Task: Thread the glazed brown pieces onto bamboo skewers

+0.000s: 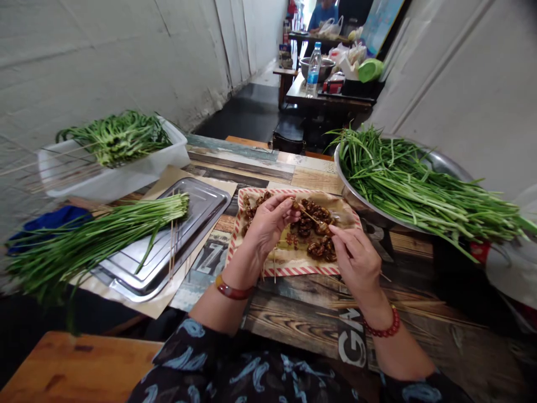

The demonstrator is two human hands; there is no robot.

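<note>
A tray with a red-and-white striped rim [293, 272] lies on the wood-patterned table, holding clumps of glossy brown food pieces [322, 247]. Over the tray's middle, my left hand [272, 221] pinches a small brown piece between thumb and fingertips. A thin skewer [309, 216] runs from there down to another brown piece [322, 228] beside my right hand [356, 254]. The fingers of my right hand are closed at that lower end; whether they grip the skewer or the piece is too small to tell. More thin sticks [274, 264] lie at the tray's front edge.
Left, long green stalks [126, 235] and sticks lie across a metal tray [201, 193]; behind is a white bin [176, 150] with greens. A steel bowl [448, 167] heaped with greens stands right. Farther back are a table with a bottle [313, 73] and a person [323, 15].
</note>
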